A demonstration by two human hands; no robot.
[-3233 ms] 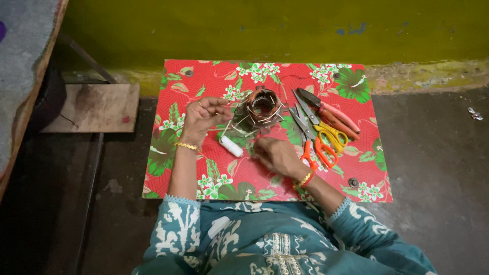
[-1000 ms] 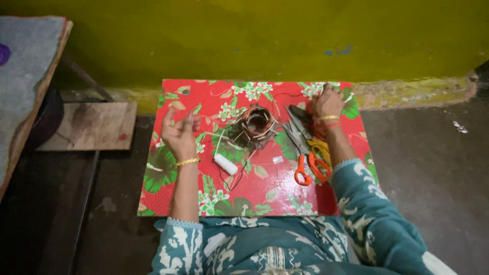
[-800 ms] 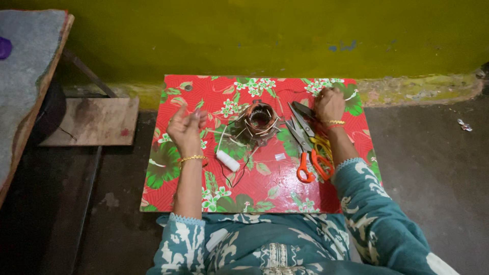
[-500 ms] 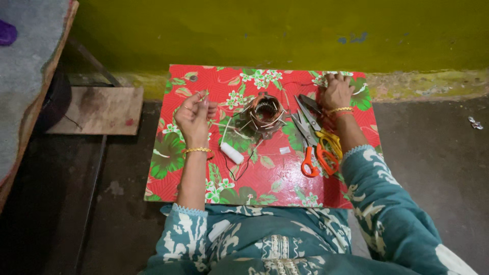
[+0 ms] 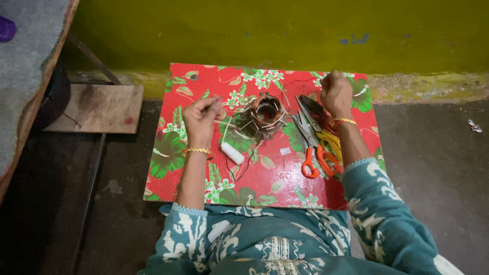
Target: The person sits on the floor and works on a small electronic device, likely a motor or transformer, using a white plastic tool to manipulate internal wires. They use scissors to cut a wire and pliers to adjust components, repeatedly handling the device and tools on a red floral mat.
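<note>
a round copper-wound stator (image 5: 266, 113) with stray wires sits between both hands.

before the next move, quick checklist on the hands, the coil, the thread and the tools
1. Left hand raised beside the wound coil, fingers pinched: ok; what it pinches, cannot tell.
2. Right hand closed, at the mat's far right, apart from the coil: ok; a fine strand in it, cannot tell.
3. Coil on the floral mat, near its middle: ok.
4. White spool lying on the mat by the left wrist: ok.
5. Orange scissors lying under the right forearm, untouched: ok.
</note>
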